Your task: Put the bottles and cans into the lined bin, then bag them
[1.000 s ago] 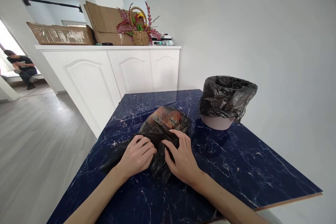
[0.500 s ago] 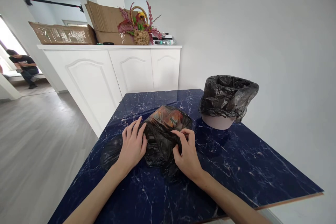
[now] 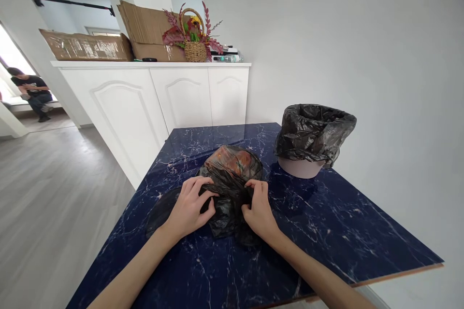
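Note:
A filled black plastic bag [image 3: 232, 174] lies on the dark blue marbled table [image 3: 326, 231], with orange and red contents showing through its top. My left hand [image 3: 190, 205] grips the bag's loose plastic on the near left side, fingers curled into it. My right hand [image 3: 259, 207] pinches the gathered plastic on the near right side. Both hands rest close together at the bag's neck. A flat flap of the bag spreads on the table left of my left hand.
A small pink bin lined with a black bag [image 3: 313, 137] stands on the table at the right, near the wall. A white cabinet [image 3: 152, 101] behind carries cardboard boxes [image 3: 87, 47] and a flower basket [image 3: 194, 41]. A person [image 3: 31, 91] sits in the far left room.
My left hand, flat and open on the bag half a second ago, has curled and gripped the plastic. My right hand moved inward, gathering the bag's neck.

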`<state>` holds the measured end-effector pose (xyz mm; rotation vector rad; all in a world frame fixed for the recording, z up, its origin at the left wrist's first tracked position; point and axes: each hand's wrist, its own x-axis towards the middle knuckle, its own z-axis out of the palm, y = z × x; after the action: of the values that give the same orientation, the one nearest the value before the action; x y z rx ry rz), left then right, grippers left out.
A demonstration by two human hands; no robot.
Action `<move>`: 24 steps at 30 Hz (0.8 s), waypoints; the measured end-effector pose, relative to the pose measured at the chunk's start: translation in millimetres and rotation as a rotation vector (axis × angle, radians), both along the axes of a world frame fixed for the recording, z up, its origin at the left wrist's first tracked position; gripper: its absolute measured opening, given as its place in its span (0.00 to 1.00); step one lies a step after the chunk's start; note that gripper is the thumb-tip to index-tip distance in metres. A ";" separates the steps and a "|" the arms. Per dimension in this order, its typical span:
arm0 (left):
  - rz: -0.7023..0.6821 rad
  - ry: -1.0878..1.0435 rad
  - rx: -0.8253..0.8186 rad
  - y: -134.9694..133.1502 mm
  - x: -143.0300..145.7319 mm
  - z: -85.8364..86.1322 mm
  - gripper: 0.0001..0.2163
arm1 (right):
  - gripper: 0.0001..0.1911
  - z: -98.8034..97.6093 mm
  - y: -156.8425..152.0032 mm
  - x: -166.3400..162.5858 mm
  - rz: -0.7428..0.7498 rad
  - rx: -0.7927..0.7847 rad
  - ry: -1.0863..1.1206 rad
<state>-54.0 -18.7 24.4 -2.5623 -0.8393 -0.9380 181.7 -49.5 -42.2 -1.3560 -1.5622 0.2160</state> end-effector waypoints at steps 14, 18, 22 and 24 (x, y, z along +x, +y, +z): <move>-0.142 -0.008 -0.144 -7.6 5.1 -3.9 0.19 | 0.20 4.9 -3.3 -3.9 0.034 -0.091 0.022; -0.094 -0.016 -0.172 -5.6 4.1 -6.9 0.19 | 0.21 5.0 -3.5 -3.9 0.040 -0.106 0.036; -0.003 -0.033 -0.150 -4.4 4.6 -7.4 0.15 | 0.20 5.4 -4.0 -4.6 0.061 -0.090 0.045; 0.057 -0.030 -0.125 -3.0 5.7 -8.0 0.14 | 0.21 6.3 -4.3 -5.4 0.089 -0.074 0.050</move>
<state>-48.3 -21.7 16.4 -2.6193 -1.0046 -0.9367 176.3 -53.8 -36.0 -1.3288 -1.5880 0.3626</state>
